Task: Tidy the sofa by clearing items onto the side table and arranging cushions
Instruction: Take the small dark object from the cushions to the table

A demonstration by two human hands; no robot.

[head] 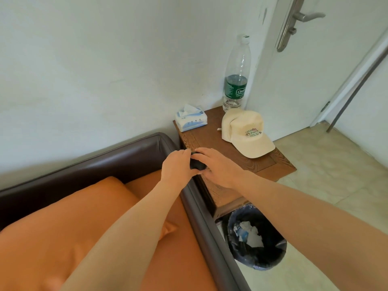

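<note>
Both my hands meet over a small dark object (197, 164) at the near left edge of the wooden side table (270, 164). My left hand (178, 166) and my right hand (216, 164) curl round it, hiding most of it. On the table lie a cream cap (246, 133), a tissue pack (191, 118) and an upright plastic bottle (236, 80). An orange cushion (69, 223) lies on the sofa's orange seat (168, 259), under my left forearm.
The sofa's dark brown armrest (201, 206) runs between seat and table. A bin with a black liner (255, 238) and paper scraps stands on the tiled floor below the table. A white door (315, 59) is behind the table.
</note>
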